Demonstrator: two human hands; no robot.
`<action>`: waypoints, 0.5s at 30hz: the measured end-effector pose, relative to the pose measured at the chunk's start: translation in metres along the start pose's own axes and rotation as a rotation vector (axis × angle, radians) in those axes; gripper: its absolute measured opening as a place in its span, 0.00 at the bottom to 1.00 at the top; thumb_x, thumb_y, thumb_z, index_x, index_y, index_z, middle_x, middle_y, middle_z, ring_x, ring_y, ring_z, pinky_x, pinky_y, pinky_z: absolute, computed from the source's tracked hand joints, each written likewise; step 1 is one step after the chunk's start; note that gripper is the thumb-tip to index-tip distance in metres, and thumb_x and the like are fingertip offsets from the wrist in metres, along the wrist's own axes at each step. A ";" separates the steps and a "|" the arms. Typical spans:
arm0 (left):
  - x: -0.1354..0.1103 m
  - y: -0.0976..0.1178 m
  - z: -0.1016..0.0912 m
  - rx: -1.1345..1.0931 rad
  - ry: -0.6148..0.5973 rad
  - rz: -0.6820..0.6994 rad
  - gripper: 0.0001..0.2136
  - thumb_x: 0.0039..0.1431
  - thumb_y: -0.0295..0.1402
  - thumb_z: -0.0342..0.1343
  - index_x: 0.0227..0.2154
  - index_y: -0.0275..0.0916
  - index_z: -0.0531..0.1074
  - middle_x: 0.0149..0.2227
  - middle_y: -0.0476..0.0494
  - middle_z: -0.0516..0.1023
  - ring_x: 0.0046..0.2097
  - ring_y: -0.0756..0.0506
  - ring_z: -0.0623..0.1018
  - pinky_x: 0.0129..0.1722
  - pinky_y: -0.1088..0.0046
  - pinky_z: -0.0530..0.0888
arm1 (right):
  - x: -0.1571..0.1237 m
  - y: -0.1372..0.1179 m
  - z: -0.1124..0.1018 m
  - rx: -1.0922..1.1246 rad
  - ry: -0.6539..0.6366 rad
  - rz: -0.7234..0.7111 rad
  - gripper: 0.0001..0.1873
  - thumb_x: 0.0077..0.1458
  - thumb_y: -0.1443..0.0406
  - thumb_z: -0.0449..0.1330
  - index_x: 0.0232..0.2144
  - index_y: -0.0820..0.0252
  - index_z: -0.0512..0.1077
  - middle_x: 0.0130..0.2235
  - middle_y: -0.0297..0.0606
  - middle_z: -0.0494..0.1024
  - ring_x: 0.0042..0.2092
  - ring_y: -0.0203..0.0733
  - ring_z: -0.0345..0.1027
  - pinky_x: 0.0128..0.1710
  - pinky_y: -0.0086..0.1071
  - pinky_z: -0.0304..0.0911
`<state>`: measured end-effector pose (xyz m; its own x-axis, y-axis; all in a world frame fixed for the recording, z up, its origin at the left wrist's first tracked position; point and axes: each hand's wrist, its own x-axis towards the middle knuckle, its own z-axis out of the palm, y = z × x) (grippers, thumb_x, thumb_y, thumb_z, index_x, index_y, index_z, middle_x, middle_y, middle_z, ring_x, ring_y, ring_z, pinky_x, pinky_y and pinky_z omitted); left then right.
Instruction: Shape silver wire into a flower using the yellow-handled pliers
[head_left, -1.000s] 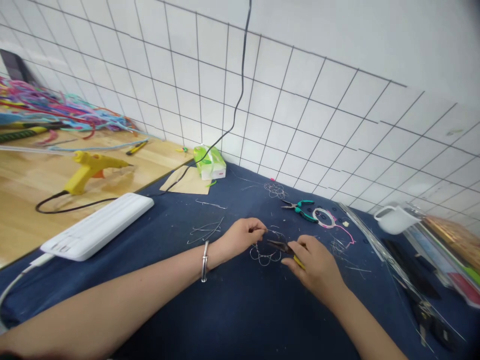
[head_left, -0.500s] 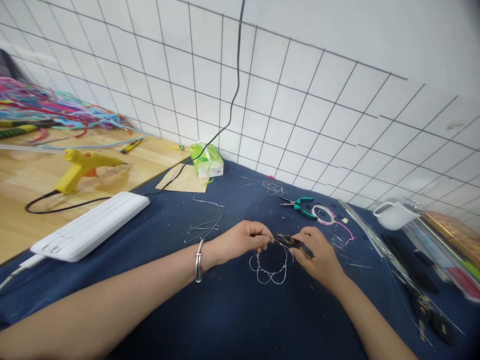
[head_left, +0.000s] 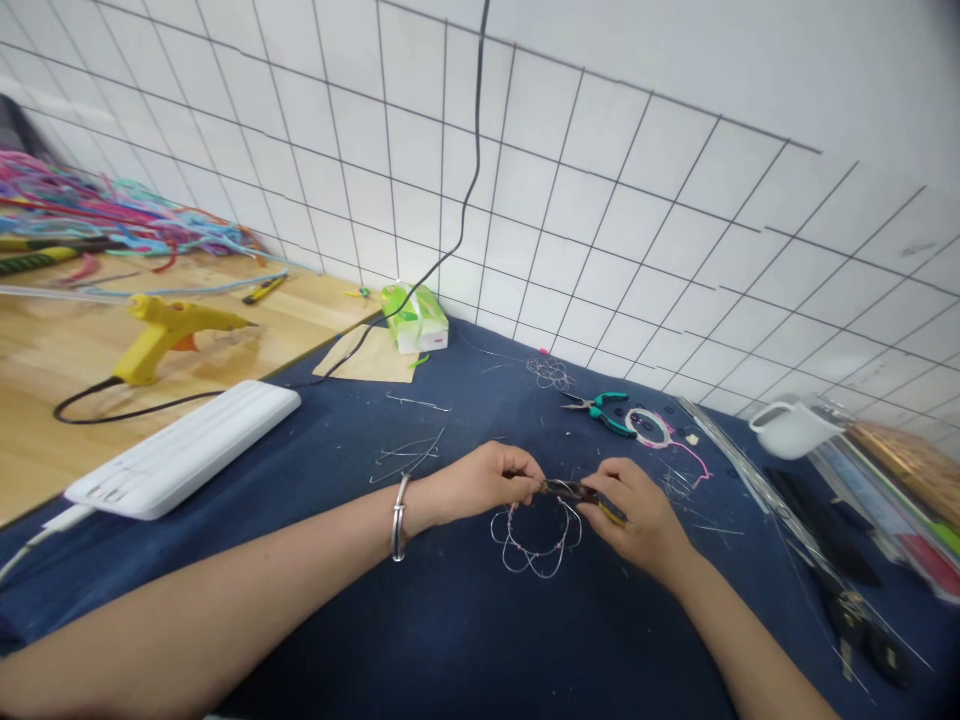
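Note:
My left hand (head_left: 484, 482) pinches the top of a looped, flower-shaped wire piece with small pink beads (head_left: 534, 540), which hangs just above the dark blue cloth (head_left: 480, 640). My right hand (head_left: 637, 510) is closed on small pliers with yellow handles (head_left: 581, 493). Their dark jaws point left and meet the wire right at my left fingertips. A silver bangle sits on my left wrist.
Teal-handled pliers (head_left: 600, 408), a white-and-pink ring (head_left: 651, 428) and another wire flower (head_left: 549, 372) lie farther back. Loose wire bits (head_left: 409, 455), a white power bank (head_left: 184, 450), yellow glue gun (head_left: 169, 325), tissue pack (head_left: 416, 318), white cup (head_left: 795, 430) and clear boxes stand around.
The wire piece was raised from the cloth and then shifted slightly left. My right hand brought the pliers up to my left fingertips. The view also panned a little.

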<state>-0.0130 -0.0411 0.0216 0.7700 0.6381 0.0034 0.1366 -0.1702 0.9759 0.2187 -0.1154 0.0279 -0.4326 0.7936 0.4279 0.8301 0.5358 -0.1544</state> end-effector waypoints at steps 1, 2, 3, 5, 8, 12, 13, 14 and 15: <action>0.000 0.000 0.000 0.012 0.005 -0.002 0.07 0.52 0.31 0.50 0.28 0.35 0.71 0.25 0.49 0.71 0.27 0.53 0.68 0.26 0.79 0.64 | 0.000 0.000 0.000 -0.024 -0.004 -0.002 0.10 0.52 0.65 0.55 0.39 0.58 0.68 0.36 0.41 0.67 0.38 0.40 0.62 0.38 0.35 0.61; 0.000 -0.001 0.000 0.027 0.010 -0.006 0.07 0.52 0.31 0.50 0.28 0.35 0.71 0.25 0.49 0.71 0.26 0.53 0.68 0.26 0.79 0.64 | -0.001 0.000 0.001 -0.045 -0.009 -0.004 0.10 0.52 0.65 0.55 0.39 0.58 0.68 0.36 0.41 0.67 0.38 0.40 0.62 0.38 0.35 0.61; 0.000 -0.001 0.001 0.047 0.015 -0.009 0.07 0.52 0.31 0.50 0.29 0.35 0.71 0.25 0.49 0.71 0.26 0.53 0.68 0.25 0.79 0.64 | -0.001 0.000 0.001 -0.062 -0.012 -0.008 0.09 0.52 0.65 0.55 0.38 0.58 0.68 0.36 0.41 0.67 0.38 0.40 0.62 0.38 0.35 0.61; 0.001 -0.003 0.001 0.097 0.033 -0.013 0.07 0.52 0.32 0.50 0.29 0.35 0.71 0.24 0.49 0.71 0.25 0.54 0.67 0.24 0.79 0.63 | -0.001 -0.001 0.002 -0.084 -0.017 -0.010 0.09 0.53 0.64 0.55 0.37 0.58 0.69 0.35 0.40 0.67 0.37 0.39 0.62 0.37 0.34 0.61; 0.001 -0.006 0.003 0.183 0.077 0.002 0.08 0.52 0.32 0.49 0.30 0.35 0.72 0.24 0.49 0.71 0.24 0.54 0.66 0.22 0.80 0.61 | -0.001 -0.002 0.003 -0.098 -0.025 -0.002 0.08 0.53 0.64 0.54 0.37 0.58 0.69 0.35 0.40 0.67 0.36 0.39 0.62 0.37 0.32 0.61; 0.001 -0.007 0.006 0.286 0.153 0.036 0.08 0.51 0.31 0.49 0.30 0.36 0.73 0.23 0.50 0.71 0.24 0.54 0.66 0.22 0.80 0.61 | -0.001 -0.003 0.004 -0.114 -0.040 0.018 0.08 0.54 0.64 0.54 0.37 0.57 0.69 0.34 0.39 0.68 0.36 0.37 0.63 0.36 0.31 0.61; 0.001 -0.007 0.006 0.306 0.170 0.044 0.08 0.51 0.31 0.49 0.29 0.36 0.73 0.23 0.50 0.70 0.24 0.54 0.66 0.22 0.80 0.61 | -0.001 -0.003 0.005 -0.119 -0.038 0.021 0.08 0.54 0.64 0.54 0.36 0.58 0.69 0.34 0.39 0.68 0.36 0.37 0.63 0.35 0.31 0.61; 0.001 -0.007 0.007 0.323 0.182 0.052 0.08 0.51 0.31 0.49 0.29 0.36 0.73 0.23 0.50 0.70 0.24 0.54 0.66 0.22 0.80 0.61 | -0.001 -0.003 0.005 -0.125 -0.036 0.022 0.08 0.54 0.63 0.54 0.36 0.58 0.69 0.34 0.39 0.68 0.35 0.37 0.63 0.35 0.30 0.61; 0.001 -0.006 0.007 0.338 0.191 0.061 0.08 0.51 0.30 0.49 0.29 0.36 0.73 0.23 0.50 0.70 0.24 0.54 0.66 0.22 0.80 0.60 | -0.002 -0.002 0.006 -0.133 -0.031 0.023 0.08 0.54 0.63 0.54 0.36 0.58 0.69 0.34 0.39 0.68 0.35 0.37 0.63 0.35 0.31 0.61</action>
<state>-0.0088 -0.0450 0.0141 0.6577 0.7419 0.1304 0.3166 -0.4294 0.8458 0.2154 -0.1164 0.0225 -0.4216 0.8151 0.3972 0.8784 0.4759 -0.0441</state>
